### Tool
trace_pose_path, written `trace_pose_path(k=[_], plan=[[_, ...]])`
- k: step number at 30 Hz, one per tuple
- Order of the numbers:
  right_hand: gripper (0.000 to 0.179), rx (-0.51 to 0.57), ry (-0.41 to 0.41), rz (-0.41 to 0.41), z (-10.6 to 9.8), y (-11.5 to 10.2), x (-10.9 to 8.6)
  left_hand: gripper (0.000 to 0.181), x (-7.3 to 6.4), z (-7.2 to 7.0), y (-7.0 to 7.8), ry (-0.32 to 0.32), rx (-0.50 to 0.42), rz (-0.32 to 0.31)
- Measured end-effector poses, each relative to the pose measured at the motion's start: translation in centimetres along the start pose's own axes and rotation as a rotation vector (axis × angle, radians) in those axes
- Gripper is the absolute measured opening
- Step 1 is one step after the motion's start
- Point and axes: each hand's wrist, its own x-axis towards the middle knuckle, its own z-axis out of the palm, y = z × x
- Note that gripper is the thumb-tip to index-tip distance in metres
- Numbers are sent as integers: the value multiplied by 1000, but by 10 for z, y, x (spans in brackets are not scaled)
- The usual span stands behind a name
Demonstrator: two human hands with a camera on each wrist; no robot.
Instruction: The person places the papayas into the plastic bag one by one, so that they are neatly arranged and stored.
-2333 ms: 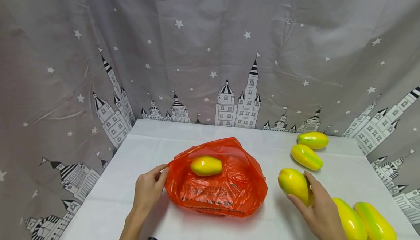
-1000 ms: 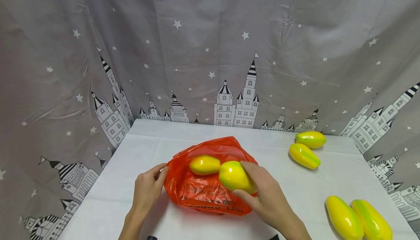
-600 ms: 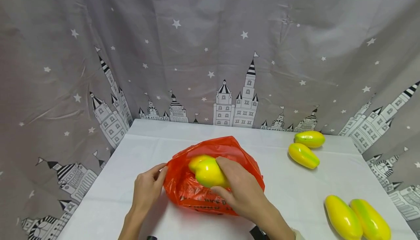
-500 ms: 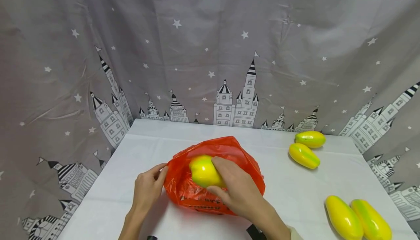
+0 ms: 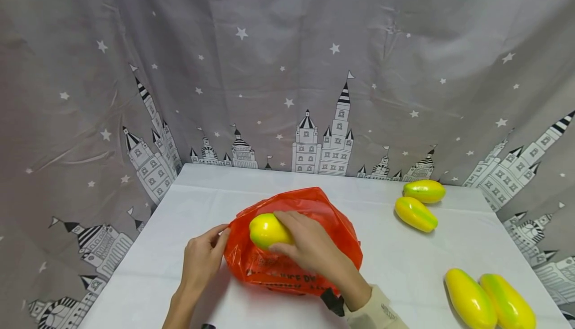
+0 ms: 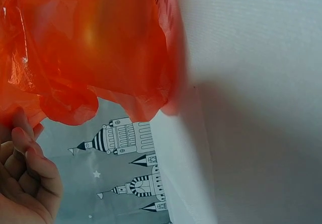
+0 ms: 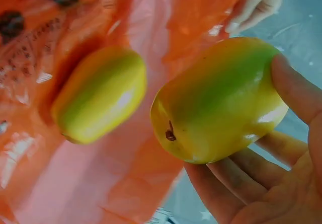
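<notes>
In the head view, my left hand (image 5: 202,256) pinches the left rim of a red plastic bag (image 5: 323,209) whose mouth gapes toward me. My right hand (image 5: 310,244) grips a glossy yellow-green papaya (image 5: 268,231) at the bag's mouth, thumb on one side and fingers on the other. The right wrist view shows the held papaya (image 7: 216,103) with its small brown stem end. Beside it, a second papaya (image 7: 100,95) lies inside the bag; in the head view the held fruit hides it. The left wrist view has the bag (image 6: 90,43) above my curled left fingers (image 6: 37,163).
On the white table (image 5: 382,269), two papayas, one (image 5: 424,191) behind the other (image 5: 416,214), lie at the back right. Another two papayas (image 5: 470,298) (image 5: 507,300) lie side by side at the front right. A grey curtain (image 5: 269,69) printed with castles surrounds the table.
My right hand has carried the papaya leftward from the table's right side into the bag's mouth, covering the fruit inside. My left hand has stayed on the rim.
</notes>
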Motion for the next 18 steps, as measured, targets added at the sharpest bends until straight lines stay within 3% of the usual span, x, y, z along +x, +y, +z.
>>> trace_pose_path(k=[10, 18], plan=[[62, 61, -75, 109, 31, 22, 14, 18, 1, 1, 2, -10, -8, -20], [52, 32, -75, 106, 42, 29, 19, 18, 2, 2, 2, -14, -10, -29]])
